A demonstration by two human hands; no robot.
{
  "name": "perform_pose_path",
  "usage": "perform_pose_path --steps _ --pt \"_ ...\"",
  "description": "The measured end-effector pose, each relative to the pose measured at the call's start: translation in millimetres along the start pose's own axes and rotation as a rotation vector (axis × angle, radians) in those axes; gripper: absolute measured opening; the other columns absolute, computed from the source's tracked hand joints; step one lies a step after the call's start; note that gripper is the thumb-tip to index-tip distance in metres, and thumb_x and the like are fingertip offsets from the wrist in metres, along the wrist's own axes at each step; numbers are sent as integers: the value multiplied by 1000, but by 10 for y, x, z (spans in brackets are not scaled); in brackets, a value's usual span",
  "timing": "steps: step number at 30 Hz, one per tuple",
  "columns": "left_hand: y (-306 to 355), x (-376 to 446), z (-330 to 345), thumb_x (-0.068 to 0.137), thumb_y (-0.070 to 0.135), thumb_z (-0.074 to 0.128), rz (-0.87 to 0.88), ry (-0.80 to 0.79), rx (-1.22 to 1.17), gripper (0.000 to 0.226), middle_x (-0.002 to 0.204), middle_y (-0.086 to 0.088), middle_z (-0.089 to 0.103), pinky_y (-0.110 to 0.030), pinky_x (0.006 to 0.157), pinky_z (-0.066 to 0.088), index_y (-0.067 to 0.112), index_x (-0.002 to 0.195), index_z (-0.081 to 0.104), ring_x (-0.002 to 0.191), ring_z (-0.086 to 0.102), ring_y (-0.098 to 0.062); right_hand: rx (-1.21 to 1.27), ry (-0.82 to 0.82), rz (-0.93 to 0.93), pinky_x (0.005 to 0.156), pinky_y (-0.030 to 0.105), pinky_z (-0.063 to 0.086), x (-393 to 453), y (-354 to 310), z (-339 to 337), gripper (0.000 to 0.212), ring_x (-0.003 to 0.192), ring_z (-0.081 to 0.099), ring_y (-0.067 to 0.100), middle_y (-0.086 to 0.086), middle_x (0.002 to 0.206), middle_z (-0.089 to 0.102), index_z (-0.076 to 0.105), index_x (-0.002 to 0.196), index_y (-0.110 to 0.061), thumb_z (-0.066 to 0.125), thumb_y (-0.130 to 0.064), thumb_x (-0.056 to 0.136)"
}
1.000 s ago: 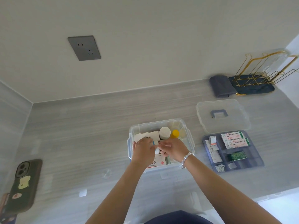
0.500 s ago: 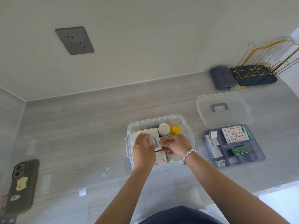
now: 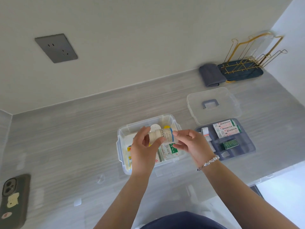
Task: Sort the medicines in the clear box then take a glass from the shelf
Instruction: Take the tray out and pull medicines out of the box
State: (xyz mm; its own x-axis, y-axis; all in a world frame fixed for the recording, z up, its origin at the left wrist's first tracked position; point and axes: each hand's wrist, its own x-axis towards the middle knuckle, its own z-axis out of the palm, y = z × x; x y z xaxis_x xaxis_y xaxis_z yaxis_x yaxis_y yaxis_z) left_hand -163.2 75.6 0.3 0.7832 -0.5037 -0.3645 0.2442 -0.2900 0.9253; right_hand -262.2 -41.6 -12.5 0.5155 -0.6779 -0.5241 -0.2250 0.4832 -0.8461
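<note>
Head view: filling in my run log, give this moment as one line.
stage: sorting | left hand: holds white bottle | right hand: fingertips on bottle | bottle: above clear box | lid: off

My left hand (image 3: 142, 148) covers the near-left contents of the clear box (image 3: 171, 119). The label print on the white bottle (image 3: 162, 136) above it is too small to read. Far left of the box, the phone (image 3: 14, 201) is cut by the frame edge.
</note>
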Motion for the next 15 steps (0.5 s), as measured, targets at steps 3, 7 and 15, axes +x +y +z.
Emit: perform_pose_path --steps 3,7,15 --pt "14 -47 233 75 13 76 -9 -70 -63 42 129 2 59 -34 103 45 25 113 61 116 57 -7 162 -22 35 80 38 55 -52 23 -275 34 85 70 25 18 98 70 57 110 -13 69 -15 78" --pt "10 -83 637 80 19 71 -24 -170 -70 36 105 10 68 -18 83 51 28 114 63 97 63 2 280 -87 33 78 32 55 -123 71 -677 30 94 68 20 14 104 69 56 117 -8 56 -10 87" --pt "-87 -67 1301 85 19 64 -101 -273 -45 34 113 4 67 -21 88 51 26 118 63 102 63 -6 43 -182 121 81 29 57 -36 115 -1445 23 92 66 22 12 104 67 59 107 -15 62 -10 84"
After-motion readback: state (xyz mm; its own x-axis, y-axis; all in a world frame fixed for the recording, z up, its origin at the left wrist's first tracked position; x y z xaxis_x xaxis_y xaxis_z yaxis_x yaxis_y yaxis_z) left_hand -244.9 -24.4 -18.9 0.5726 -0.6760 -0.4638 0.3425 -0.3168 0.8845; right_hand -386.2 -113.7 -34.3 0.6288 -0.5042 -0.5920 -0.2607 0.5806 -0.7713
